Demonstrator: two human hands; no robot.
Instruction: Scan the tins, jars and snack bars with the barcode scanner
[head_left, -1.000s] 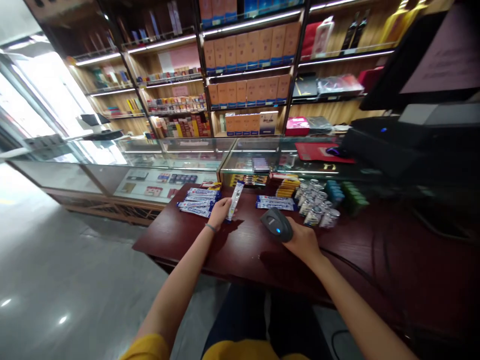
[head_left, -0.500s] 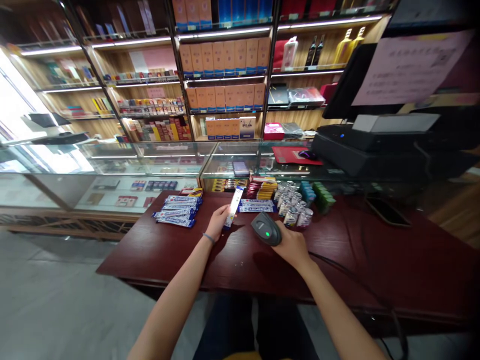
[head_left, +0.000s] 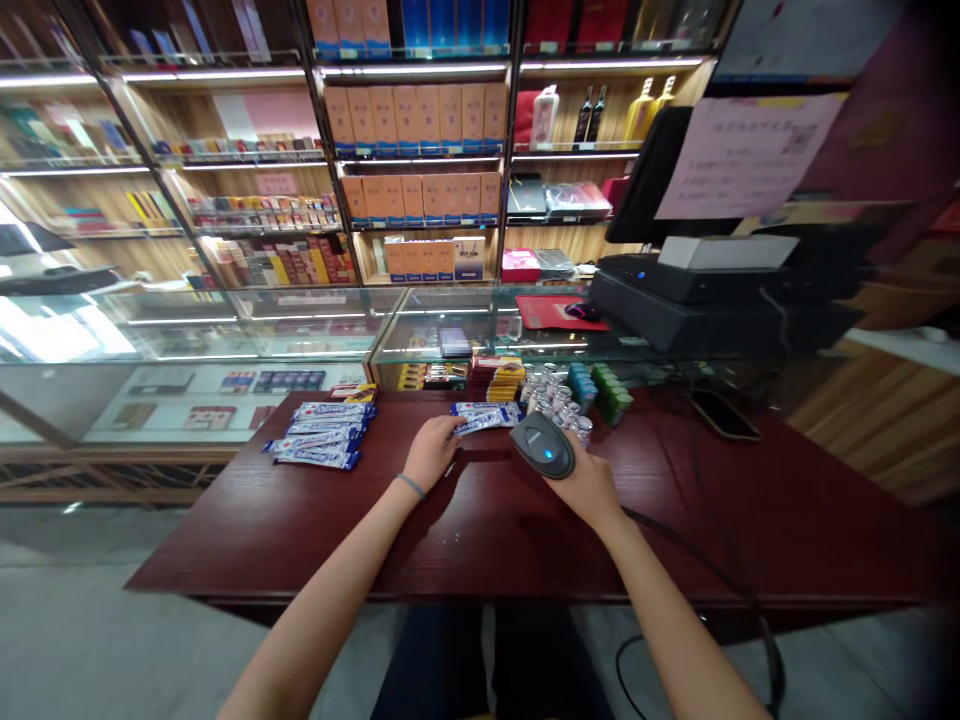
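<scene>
My left hand [head_left: 432, 456], with a band at the wrist, pinches the left end of a slim blue-and-white packet [head_left: 487, 420]. That packet lies low over the small stack of like packets at the middle of the table. A dark grey barcode scanner [head_left: 543, 446], its light glowing blue, is gripped in my right hand [head_left: 591, 488], just to the right of the packet. Further left, a pile of the same blue-and-white packets [head_left: 322, 435] lies fanned on the table.
The dark red table [head_left: 465, 550] also bears small cans [head_left: 551, 390], red-and-yellow packs [head_left: 496, 380], green packs [head_left: 611, 393], and a phone [head_left: 724, 413]. The scanner's cable [head_left: 682, 540] trails right. Behind stand a glass display counter [head_left: 315, 325] and a monitor [head_left: 649, 175].
My left hand has lowered the packet from a raised, upright hold to lying flat by the small stack. The scanner's light has turned from green to blue. The view has shifted right.
</scene>
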